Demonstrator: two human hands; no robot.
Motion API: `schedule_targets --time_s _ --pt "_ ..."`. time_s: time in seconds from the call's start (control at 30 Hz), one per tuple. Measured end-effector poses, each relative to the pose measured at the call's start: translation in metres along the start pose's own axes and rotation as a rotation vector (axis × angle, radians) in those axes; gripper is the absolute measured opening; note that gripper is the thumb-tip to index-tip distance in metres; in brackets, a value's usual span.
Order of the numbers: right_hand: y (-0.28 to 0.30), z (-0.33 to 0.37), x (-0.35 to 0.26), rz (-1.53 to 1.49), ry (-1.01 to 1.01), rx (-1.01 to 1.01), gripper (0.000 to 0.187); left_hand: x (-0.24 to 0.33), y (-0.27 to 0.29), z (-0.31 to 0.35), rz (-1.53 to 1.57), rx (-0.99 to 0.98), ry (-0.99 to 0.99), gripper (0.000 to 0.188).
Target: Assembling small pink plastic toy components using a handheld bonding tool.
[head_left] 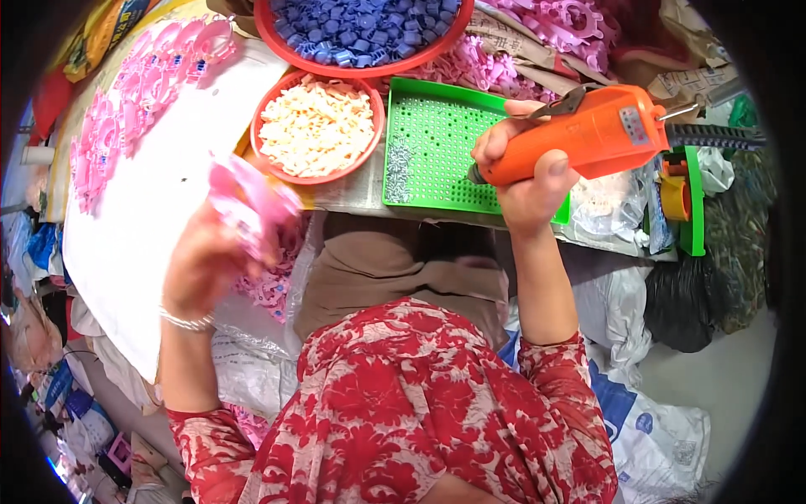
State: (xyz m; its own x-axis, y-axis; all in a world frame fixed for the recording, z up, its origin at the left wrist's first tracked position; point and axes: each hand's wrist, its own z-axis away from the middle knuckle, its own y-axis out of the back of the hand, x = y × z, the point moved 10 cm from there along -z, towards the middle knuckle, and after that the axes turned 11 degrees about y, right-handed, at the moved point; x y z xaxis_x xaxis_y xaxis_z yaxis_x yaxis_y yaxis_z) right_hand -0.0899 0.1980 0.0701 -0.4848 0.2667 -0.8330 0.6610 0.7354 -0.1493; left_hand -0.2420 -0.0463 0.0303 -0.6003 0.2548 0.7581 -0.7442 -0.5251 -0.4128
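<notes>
My left hand (pixel 195 265), blurred by motion, is closed on a pink plastic part (pixel 248 202) at the white board's right side. Wrapped round an orange electric screwdriver (pixel 579 139) is my right hand (pixel 531 193). The screwdriver lies nearly level, its nose pointing left over a green perforated tray (pixel 445 87); the bit's tip is hard to make out. Small silvery screws (pixel 398 172) are gathered at the tray's left end. Left of it stands a red bowl (pixel 379 113) of cream-coloured small parts (pixel 315 126).
A larger red basin (pixel 267 38) of blue plastic pieces (pixel 369 29) stands at the back. Rows of pink parts (pixel 126 109) lie on the white board (pixel 126 244). More pink parts (pixel 571 29) are heaped behind the tray. A black cable (pixel 714 137) trails right from the screwdriver.
</notes>
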Motion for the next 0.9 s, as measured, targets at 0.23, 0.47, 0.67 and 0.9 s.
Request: schedule_targets --time_s 0.23,0.47,0.67,0.9 --pt "-0.001 0.010 0.015 -0.058 -0.057 -0.001 0.076 -0.105 -0.099 -0.015 0.410 -0.478 0.284 0.063" --pt "-0.002 0.010 0.018 -0.043 -0.071 0.012 0.077 -0.126 -0.113 -0.032 0.314 -0.351 0.289 0.059" --pt "-0.002 0.009 0.017 -0.038 -0.067 0.006 0.077 -0.123 -0.110 -0.036 0.244 -0.257 0.229 0.056" --pt "-0.001 0.010 0.012 -0.050 -0.051 0.007 0.076 -0.117 -0.110 -0.042 0.263 -0.212 0.194 0.050"
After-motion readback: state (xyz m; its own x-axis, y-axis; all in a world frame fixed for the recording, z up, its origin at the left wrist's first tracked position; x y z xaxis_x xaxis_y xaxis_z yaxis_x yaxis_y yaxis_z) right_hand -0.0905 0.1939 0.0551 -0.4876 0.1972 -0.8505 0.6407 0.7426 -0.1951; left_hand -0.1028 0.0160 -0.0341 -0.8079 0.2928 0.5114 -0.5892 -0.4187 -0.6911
